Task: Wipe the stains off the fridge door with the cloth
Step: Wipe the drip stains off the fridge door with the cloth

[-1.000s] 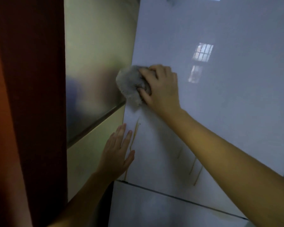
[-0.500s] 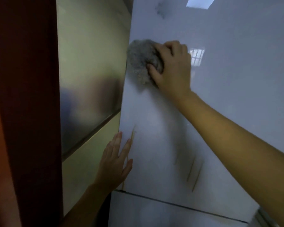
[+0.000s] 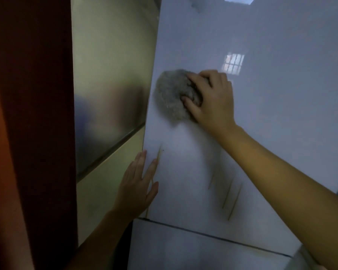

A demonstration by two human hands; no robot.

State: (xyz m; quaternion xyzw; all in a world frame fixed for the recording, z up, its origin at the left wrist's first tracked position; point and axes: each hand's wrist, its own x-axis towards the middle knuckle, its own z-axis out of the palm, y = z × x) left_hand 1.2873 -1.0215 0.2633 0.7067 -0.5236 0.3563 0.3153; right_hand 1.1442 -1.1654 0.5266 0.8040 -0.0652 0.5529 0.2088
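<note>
We have the cloth (image 3: 174, 96) bunched under our right hand (image 3: 213, 98), fingers curled into it, pressed flat on the fridge door (image 3: 281, 133). It has come back down the door from half a second ago, so the stroke now heads toward the stains (image 3: 231, 199), yellowish streaks below the cloth, still unwiped. Our left hand (image 3: 137, 188) lies open and flat on the door's left edge, holding nothing, bracing it.

Bunched grey cloth (image 3: 172, 94) pressed on the glossy white, yellow-streaked fridge door (image 3: 271, 133).
</note>
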